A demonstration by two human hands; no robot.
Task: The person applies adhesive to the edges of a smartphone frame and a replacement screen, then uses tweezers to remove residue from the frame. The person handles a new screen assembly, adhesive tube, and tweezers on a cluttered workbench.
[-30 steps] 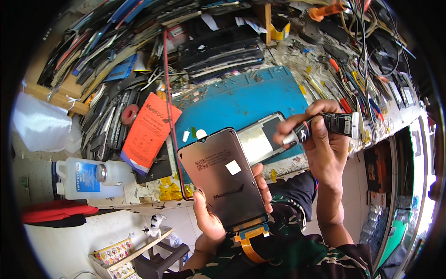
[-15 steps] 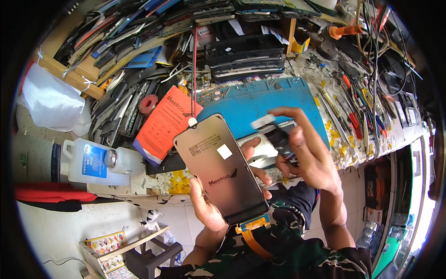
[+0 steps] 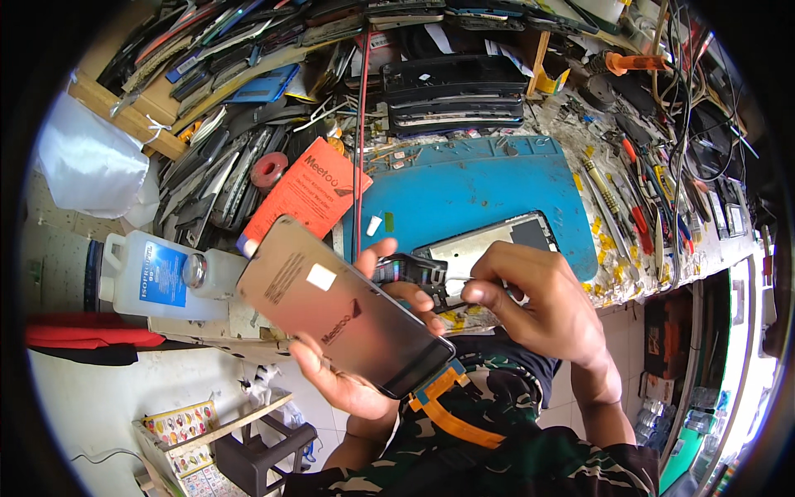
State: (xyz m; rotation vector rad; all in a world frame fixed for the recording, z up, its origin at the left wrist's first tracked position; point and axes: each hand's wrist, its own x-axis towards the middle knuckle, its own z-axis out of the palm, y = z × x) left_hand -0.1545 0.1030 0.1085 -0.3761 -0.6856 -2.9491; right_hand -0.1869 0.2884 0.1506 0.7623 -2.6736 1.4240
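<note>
My left hand point(image 3: 364, 364) grips a phone display panel point(image 3: 331, 311) by its edges. The panel's back is glossy brownish-grey with a white square sticker, and an orange flex cable point(image 3: 455, 418) hangs from its lower end over my lap. Closed in a pinch, my right hand point(image 3: 542, 302) is at the end of a small dark, shiny curved piece point(image 3: 414, 272), whose exact kind I cannot make out. The piece's other end lies by my left fingertips. Behind my right hand, a phone frame point(image 3: 489, 240) with a silvery inside rests on the blue mat point(image 3: 447, 182).
An orange-red packet point(image 3: 310, 186) lies left of the mat, near a tape roll point(image 3: 268, 170). A white plastic jug point(image 3: 157, 273) stands far left. Stacked phones point(image 3: 451, 91) fill the back; hand tools point(image 3: 638, 190) crowd the right. A red cord point(image 3: 362, 149) hangs in front.
The display panel has tilted further and shifted left. My right hand has lowered the dark piece toward my left fingers. A small white bit and a green bit now show on the mat.
</note>
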